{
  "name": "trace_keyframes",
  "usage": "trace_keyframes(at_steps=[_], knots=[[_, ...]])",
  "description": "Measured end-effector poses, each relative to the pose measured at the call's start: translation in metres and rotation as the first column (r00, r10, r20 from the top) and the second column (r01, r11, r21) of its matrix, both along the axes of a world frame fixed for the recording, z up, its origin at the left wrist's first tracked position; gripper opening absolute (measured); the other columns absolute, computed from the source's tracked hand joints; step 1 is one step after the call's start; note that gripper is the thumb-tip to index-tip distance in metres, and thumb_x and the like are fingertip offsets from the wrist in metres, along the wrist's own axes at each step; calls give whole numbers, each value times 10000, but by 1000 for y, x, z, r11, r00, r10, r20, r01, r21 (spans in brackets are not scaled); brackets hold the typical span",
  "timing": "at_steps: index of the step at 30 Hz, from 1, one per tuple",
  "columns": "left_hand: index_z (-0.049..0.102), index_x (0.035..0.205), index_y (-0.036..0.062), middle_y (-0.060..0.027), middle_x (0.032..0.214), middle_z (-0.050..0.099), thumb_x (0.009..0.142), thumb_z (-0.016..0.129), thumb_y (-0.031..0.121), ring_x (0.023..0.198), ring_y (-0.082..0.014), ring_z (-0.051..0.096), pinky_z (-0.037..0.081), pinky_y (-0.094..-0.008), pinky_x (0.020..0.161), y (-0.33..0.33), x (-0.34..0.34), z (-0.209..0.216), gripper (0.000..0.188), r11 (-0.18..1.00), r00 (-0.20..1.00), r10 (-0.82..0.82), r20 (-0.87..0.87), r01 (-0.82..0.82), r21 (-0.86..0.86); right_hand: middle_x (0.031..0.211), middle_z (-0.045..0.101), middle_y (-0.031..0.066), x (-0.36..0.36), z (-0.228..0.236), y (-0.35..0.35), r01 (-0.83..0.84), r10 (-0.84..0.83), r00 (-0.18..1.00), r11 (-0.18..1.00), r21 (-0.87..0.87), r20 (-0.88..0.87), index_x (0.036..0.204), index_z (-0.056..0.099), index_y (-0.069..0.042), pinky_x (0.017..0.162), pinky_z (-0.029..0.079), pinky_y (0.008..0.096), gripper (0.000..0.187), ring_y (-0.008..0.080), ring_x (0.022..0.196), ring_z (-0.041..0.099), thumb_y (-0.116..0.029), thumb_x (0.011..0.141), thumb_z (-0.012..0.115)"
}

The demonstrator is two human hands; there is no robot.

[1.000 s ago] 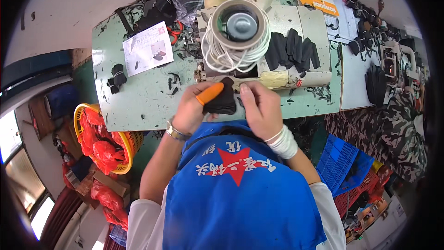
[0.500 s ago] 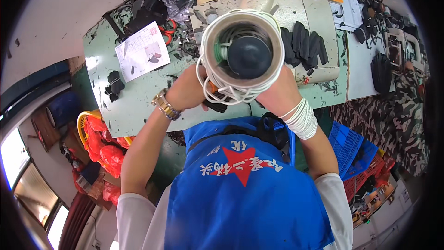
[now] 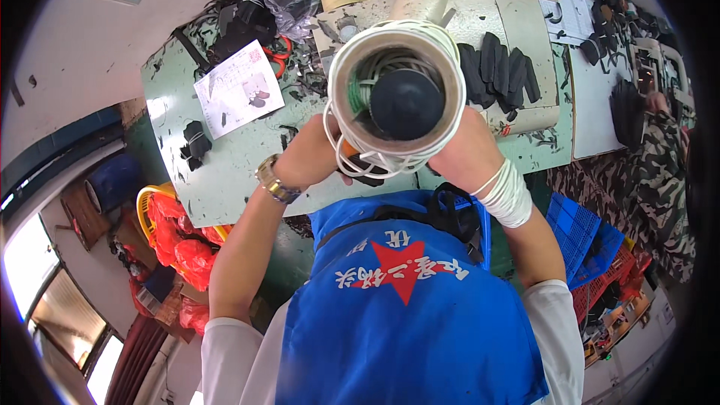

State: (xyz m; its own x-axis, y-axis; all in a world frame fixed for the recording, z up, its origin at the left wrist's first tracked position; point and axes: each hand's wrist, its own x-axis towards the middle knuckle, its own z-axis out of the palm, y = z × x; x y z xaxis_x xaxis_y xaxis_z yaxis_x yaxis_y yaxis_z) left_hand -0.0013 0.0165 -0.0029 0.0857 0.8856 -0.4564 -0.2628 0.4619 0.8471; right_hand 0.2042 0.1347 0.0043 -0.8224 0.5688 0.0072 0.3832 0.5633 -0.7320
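White cord loops [image 3: 453,49] hang around an open cream tube [image 3: 340,90] that stands between the camera and the fingertips, so the finest part of the work is hidden. Behind its lower rim the dark stack [image 3: 367,179] shows only as a sliver, low between the two hands and near the front edge of the green surface [image 3: 169,146].

The left hand [image 3: 306,154], with an orange finger cover [image 3: 348,149], appears curled closed on that stack from its side — how hard it grips cannot be told. The right hand [image 3: 471,148] reaches in from the other side; its fingers are out of sight, so neither their opening nor any hold can be told. More white bands [image 3: 506,196] circle the right wrist.

As a judgement, the step in hand is two-handed work on the stack: the left steadying, the right working beside it. What the next move calls for is the stack kept square and pinched, with the right fingers clear of the hanging loops.

Further off, loose dark pieces [image 3: 495,67] lie on the cream machine bed [image 3: 525,19], and a bound dark bundle [image 3: 196,142] rests beside the printed sheet [image 3: 232,97] — well apart from both hands.
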Motion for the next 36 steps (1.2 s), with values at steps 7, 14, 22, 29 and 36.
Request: trace_keyframes(at_steps=[7, 14, 22, 29, 36], knots=[[642, 1028, -24, -88, 668, 670, 906, 612, 213, 546, -127, 652, 538, -266, 493, -4, -8, 1, 269, 998, 997, 50, -59, -51, -24, 814, 627, 159, 18, 2, 12, -17, 19, 1000, 994, -109, 12, 867, 643, -5, 722, 496, 413, 114, 353, 804, 605, -45, 761, 648], [644, 1077, 9, -93, 902, 698, 895, 631, 257, 672, -122, 622, 515, -303, 651, 0, 1, 3, 308, 971, 971, 236, -18, -237, -29, 807, 566, 156, 8, 6, 1, -100, 78, 981, 988, 117, 178, 999, 576, -8, 734, 485, 429, 251, 341, 828, 584, -17, 751, 615], [648, 982, 21, -132, 854, 685, 832, 615, 193, 717, -333, 638, 517, -383, 688, 1, 12, -7, 230, 850, 704, 261, -661, 158, 503, 833, 549, 141, 0, 2, -5, -127, 105, 991, 934, 334, 84, 875, 581, -9, 735, 468, 406, 140, 314, 828, 563, -34, 738, 598], [660, 963, -8, -183, 740, 660, 840, 664, 206, 660, -170, 634, 492, -349, 615, -12, -17, -22, 246, 1000, 927, 14, -374, -20, -12, 866, 541, 170, 12, -2, 0, -81, 81, 997, 996, 22, 5, 929, 585, 9, 764, 462, 405, 179, 339, 852, 543, -4, 751, 601], [666, 990, -22, -48, 815, 696, 845, 699, 208, 704, -104, 599, 496, -304, 622, -4, 5, 14, 273, 923, 921, 359, 153, -326, -202, 886, 541, 177, 10, -1, -4, -74, 71, 996, 995, 59, 52, 908, 564, 17, 783, 450, 405, 137, 343, 874, 527, 12, 776, 598]])
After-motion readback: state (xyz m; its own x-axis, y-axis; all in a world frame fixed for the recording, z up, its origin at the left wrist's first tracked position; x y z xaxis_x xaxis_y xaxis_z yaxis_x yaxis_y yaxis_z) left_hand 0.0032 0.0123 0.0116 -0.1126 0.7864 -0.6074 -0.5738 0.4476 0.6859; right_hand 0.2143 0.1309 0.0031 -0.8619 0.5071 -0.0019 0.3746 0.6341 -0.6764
